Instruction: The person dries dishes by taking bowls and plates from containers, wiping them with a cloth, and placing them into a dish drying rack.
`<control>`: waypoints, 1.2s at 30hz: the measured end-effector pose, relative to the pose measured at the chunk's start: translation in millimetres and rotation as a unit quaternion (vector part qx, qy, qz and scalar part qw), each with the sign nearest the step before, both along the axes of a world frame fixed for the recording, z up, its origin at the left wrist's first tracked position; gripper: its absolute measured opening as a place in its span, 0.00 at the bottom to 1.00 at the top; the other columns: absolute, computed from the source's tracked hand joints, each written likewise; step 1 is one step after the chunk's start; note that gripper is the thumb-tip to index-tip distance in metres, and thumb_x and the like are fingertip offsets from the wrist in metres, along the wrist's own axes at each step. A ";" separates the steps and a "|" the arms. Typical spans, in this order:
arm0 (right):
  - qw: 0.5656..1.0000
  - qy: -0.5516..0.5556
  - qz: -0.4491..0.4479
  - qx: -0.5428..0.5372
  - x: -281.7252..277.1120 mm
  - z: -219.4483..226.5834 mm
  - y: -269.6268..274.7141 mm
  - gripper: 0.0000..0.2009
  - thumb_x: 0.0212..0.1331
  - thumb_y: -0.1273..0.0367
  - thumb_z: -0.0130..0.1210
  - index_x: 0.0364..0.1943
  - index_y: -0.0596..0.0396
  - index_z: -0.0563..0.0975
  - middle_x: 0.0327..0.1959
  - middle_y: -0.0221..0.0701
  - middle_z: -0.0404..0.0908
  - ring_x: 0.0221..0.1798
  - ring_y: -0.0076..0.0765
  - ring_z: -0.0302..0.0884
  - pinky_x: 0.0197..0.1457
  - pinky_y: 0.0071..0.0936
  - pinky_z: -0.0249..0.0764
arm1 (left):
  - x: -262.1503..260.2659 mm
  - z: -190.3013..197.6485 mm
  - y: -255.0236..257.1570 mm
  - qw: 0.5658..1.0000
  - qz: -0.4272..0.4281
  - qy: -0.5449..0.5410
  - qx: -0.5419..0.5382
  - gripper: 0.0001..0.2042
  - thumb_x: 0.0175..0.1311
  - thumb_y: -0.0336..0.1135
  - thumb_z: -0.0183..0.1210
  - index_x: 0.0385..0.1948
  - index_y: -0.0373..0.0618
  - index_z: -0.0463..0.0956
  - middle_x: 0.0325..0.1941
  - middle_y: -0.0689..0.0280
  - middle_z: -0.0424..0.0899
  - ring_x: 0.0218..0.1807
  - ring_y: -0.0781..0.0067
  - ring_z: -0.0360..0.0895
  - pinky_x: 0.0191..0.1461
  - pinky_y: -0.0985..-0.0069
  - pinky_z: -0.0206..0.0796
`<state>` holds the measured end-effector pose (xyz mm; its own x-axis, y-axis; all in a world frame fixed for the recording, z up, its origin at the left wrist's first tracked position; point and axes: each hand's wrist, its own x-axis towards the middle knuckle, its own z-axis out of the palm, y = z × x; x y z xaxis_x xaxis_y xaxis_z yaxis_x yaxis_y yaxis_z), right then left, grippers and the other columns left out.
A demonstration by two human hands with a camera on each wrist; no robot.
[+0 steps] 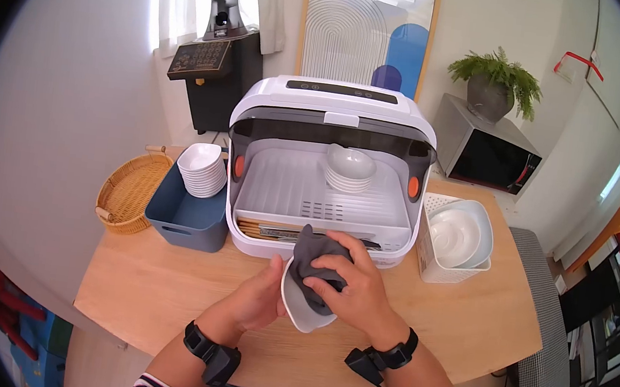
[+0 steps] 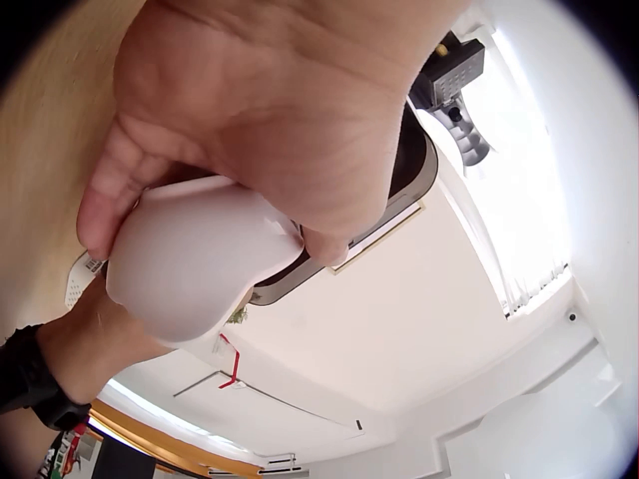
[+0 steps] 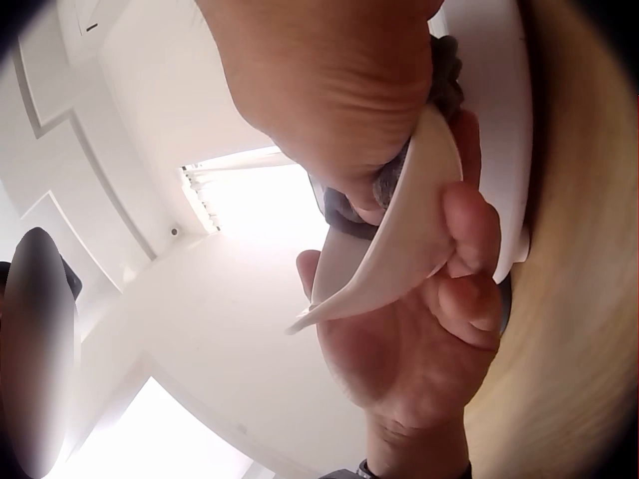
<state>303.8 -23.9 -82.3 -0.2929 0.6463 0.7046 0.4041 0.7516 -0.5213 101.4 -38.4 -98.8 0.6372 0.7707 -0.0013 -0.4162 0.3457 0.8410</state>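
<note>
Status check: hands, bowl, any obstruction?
Left hand holds bowl. Right hand presses grey cloth into it. Nothing in the way.

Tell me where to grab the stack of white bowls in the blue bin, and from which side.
Take the stack of white bowls by its lowest bowl, both hands coming down from above. It leans inside the blue bin, whose walls block the sides; only the top is open, and gripping just the upper rim would lift one bowl.

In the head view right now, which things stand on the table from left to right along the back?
Wicker basket → blue bin holding stacked white bowls → dish cabinet → white basket holding white dishes.
</note>
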 end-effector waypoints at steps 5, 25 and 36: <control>0.998 -0.032 -0.005 0.060 -0.9 0.2 0.5 0.16 0.46 0.70 0.73 0.42 0.50 0.82 0.60 0.43 0.73 0.58 0.53 0.76 0.57 0.39 0.76 | 1.6 0.5 1.6 0.999 -0.021 -0.030 -0.009 0.43 0.66 0.63 0.57 0.74 0.46 0.51 0.69 0.62 0.68 0.69 0.69 0.69 0.67 0.67 0.67; 0.860 0.217 0.123 -0.445 -9.7 -19.0 7.3 0.15 0.62 0.71 0.64 0.50 0.56 0.73 0.43 0.31 0.81 0.43 0.22 0.78 0.43 0.22 0.77 | 3.4 -2.2 7.3 0.791 0.291 0.154 0.515 0.48 0.41 0.29 0.79 0.69 0.56 0.59 0.77 0.48 0.52 0.75 0.50 0.59 0.69 0.59 0.65; 0.887 0.099 0.175 -0.416 9.2 3.4 4.3 0.15 0.63 0.74 0.61 0.53 0.57 0.76 0.49 0.27 0.81 0.50 0.23 0.77 0.55 0.24 0.74 | -3.1 -4.9 8.5 0.916 0.185 0.167 0.315 0.50 0.46 0.28 0.78 0.73 0.47 0.53 0.76 0.57 0.57 0.73 0.62 0.63 0.73 0.65 0.61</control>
